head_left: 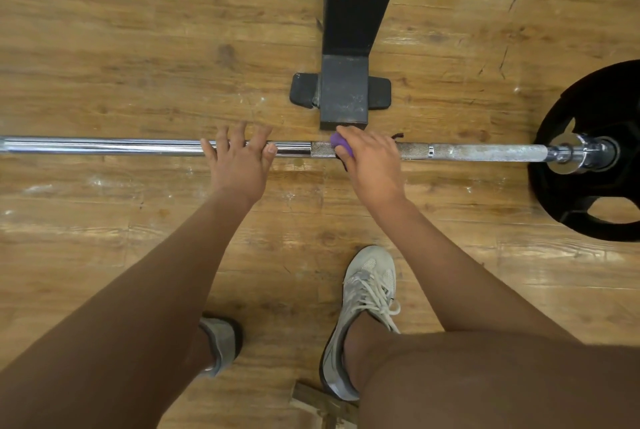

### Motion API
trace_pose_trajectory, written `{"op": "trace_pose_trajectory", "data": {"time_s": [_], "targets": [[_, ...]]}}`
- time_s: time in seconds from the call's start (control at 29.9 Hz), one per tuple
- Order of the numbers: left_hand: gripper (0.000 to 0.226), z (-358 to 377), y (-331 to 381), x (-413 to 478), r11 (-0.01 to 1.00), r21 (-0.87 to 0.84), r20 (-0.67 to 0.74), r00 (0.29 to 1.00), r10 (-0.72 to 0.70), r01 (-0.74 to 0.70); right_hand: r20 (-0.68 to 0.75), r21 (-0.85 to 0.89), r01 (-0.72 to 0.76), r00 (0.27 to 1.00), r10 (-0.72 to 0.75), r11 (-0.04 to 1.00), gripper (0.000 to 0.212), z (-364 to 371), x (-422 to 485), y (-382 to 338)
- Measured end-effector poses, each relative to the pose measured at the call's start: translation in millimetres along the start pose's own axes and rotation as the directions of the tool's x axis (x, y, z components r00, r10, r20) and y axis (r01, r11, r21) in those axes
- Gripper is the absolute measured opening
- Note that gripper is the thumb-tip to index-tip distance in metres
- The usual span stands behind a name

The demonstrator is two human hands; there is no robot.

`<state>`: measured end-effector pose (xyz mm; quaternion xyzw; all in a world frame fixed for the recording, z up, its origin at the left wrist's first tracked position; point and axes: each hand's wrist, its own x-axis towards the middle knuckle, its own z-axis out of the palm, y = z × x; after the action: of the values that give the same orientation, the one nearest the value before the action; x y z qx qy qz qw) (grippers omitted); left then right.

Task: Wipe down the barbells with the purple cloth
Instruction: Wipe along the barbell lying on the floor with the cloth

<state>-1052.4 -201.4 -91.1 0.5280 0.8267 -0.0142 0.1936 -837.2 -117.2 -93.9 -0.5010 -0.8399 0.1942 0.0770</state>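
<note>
A steel barbell [114, 146] lies across the wooden floor from left to right. Its right part is knurled and streaked with white chalk. My left hand [239, 161] rests on the smooth shaft with fingers spread and straight. My right hand [372, 158] grips the bar a little to the right, wrapped around the purple cloth [339, 145]. Only a small fold of the cloth shows by my thumb, with a dark edge poking out past my hand.
A black weight plate [588, 186] sits on the bar's right sleeve. A black rack foot [344, 89] stands just behind the bar at my right hand. My two grey shoes [363, 310] are planted below on the worn floor.
</note>
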Motion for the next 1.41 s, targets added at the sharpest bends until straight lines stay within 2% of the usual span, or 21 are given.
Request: {"op": "trace_pose_trajectory", "data": {"time_s": [0.17,0.27,0.5,0.64,0.77,0.87,0.97,1.1,1.17,1.24,1.41], "targets": [[0.048,8.5,-2.4,-10.7,1.0,0.002,-0.025,1.0,0.0,0.0,0.042,-0.026,0.145,0.989,-0.144,0.989,0.039,10.8,-5.8,-24.8],[0.049,15.0,-5.0,-19.5,1.0,-0.027,-0.043,0.999,0.003,-0.004,0.036,-0.059,0.177,0.984,-0.175,0.982,0.046,14.3,-16.9,-18.2],[0.054,21.4,-6.5,-39.1,1.0,-0.019,-0.045,0.999,0.013,-0.013,0.031,-0.061,0.05,0.998,-0.048,0.997,0.04,11.8,-32.9,-19.9],[0.056,24.4,-8.1,-51.4,1.0,-0.017,-0.061,0.998,0.02,-0.021,0.015,-0.044,0.075,0.997,-0.074,0.996,0.04,23.9,-47.1,-38.5],[0.054,27.6,-9.1,-61.0,1.0,-0.023,-0.042,0.999,0.006,-0.007,0.045,-0.041,0.1,0.994,-0.099,0.994,0.046,15.6,-57.4,-19.7],[0.051,30.5,-9.4,-69.0,1.0,-0.026,-0.038,0.999,0.002,-0.003,0.036,-0.008,-0.003,0.999,0.003,1.0,0.042,9.1,-65.2,-7.5],[0.051,32.1,-10.2,-75.9,1.0,-0.018,-0.019,1.0,-0.006,0.005,0.025,-0.022,-0.086,0.996,0.086,0.996,0.038,15.4,-73.6,-28.0],[0.06,32.7,-11.8,-87.3,1.0,-0.023,-0.023,1.0,0.002,-0.003,0.068,0.009,-0.033,0.997,0.032,0.999,0.04,26.4,-83.5,-52.1],[0.068,33.5,-12.8,-91.9,1.0,-0.026,-0.002,1.0,-0.001,0.001,0.106,0.002,0.005,0.994,-0.005,1.0,0.042,23.1,-85.8,-47.3],[0.066,36.4,-13.5,-97.0,0.999,-0.034,0.004,1.0,-0.002,0.002,0.135,-0.001,0.016,0.991,-0.016,1.0,0.042,15.3,-88.2,-34.7],[0.054,42.7,-14.7,-106.2,0.999,-0.048,-0.008,1.0,-0.019,0.019,0.118,0.031,-0.143,0.983,0.138,0.989,0.037,6.1,-94.8,-31.6]]}}
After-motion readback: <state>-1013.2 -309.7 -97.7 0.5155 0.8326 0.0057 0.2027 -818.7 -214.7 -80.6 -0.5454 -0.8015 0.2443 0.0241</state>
